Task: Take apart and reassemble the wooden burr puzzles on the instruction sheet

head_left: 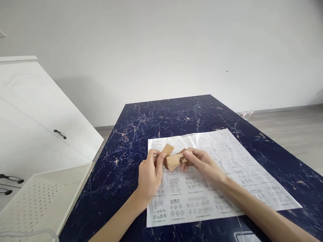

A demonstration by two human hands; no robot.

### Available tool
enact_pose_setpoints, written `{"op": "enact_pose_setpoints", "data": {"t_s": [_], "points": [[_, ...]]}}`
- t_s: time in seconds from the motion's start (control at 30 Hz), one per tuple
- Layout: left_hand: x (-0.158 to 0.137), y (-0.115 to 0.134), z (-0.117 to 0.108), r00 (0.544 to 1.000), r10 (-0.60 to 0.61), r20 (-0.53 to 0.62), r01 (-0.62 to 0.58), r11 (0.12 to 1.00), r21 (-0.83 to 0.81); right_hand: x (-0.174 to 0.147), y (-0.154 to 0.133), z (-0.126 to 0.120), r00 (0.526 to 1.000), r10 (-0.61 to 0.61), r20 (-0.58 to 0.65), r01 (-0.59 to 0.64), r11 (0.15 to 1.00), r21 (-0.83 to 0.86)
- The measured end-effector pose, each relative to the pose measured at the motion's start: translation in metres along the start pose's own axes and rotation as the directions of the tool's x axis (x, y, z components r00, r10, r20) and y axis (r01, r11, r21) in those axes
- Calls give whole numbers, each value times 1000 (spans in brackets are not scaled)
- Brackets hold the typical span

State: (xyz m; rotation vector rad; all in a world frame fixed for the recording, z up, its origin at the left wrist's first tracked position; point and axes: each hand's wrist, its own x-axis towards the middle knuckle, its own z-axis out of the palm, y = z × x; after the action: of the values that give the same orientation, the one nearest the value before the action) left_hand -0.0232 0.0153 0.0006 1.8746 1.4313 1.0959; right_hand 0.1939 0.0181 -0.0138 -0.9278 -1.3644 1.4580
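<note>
Between both hands, above the printed sheet [207, 198], is a wooden interlocking puzzle [174, 160] made of light notched bars. My left hand [150, 171] pinches its left side, where one flat-ended bar sticks up and away at an angle. On the right, my right hand [200, 163] closes thumb and fingers around a notched bar joined to the rest. Fingers cover parts of the puzzle, so how the bars lock together there is hidden. The sheet shows rows of small line drawings with captions.
The sheet lies on a dark blue marble-patterned table [161, 117]. To the left stand a white cabinet [45, 111] with black handles and a pale perforated panel [40, 198]. A partly cut-off rectangular object [246, 237] lies at the near edge. Clear plastic items [246, 114] are beyond the table's right side.
</note>
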Motion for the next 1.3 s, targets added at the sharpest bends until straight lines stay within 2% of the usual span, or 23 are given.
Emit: {"op": "enact_pose_setpoints", "data": {"t_s": [0.13,0.23,0.33,0.4,0.5,0.63,0.73,0.83,1.1,1.2,1.3], "points": [[5,5,-1,988,-137,66,150,954,-258,3,1,-8,985,19,-169,-19,1000,-1],[8,8,-2,965,-192,181,251,878,-407,4,3,-12,974,27,-226,-62,987,-149],[7,13,-4,953,-149,265,265,835,-483,5,6,-10,977,-1,-214,-80,925,-371],[5,18,-5,929,-104,356,297,784,-546,6,8,-7,980,-34,-194,-63,880,-472],[0,23,-5,891,-31,453,321,747,-582,6,8,-4,981,-85,-176,-29,828,-561],[-8,23,3,826,-29,563,399,736,-547,6,7,-3,974,-132,-185,-5,802,-597],[-11,19,9,815,-54,577,417,747,-518,7,8,-3,970,-142,-198,-3,806,-592],[-12,17,13,823,-87,562,416,766,-491,8,11,-4,961,-145,-235,-18,815,-579],[-7,14,14,850,-141,507,422,757,-498,8,13,-5,903,-228,-363,-39,800,-599],[-7,12,14,865,-137,483,399,771,-496,6,7,-3,885,-208,-417,-65,830,-553],[-8,8,16,882,-140,451,378,781,-498,4,3,-1,892,-147,-427,-78,881,-467]]}}
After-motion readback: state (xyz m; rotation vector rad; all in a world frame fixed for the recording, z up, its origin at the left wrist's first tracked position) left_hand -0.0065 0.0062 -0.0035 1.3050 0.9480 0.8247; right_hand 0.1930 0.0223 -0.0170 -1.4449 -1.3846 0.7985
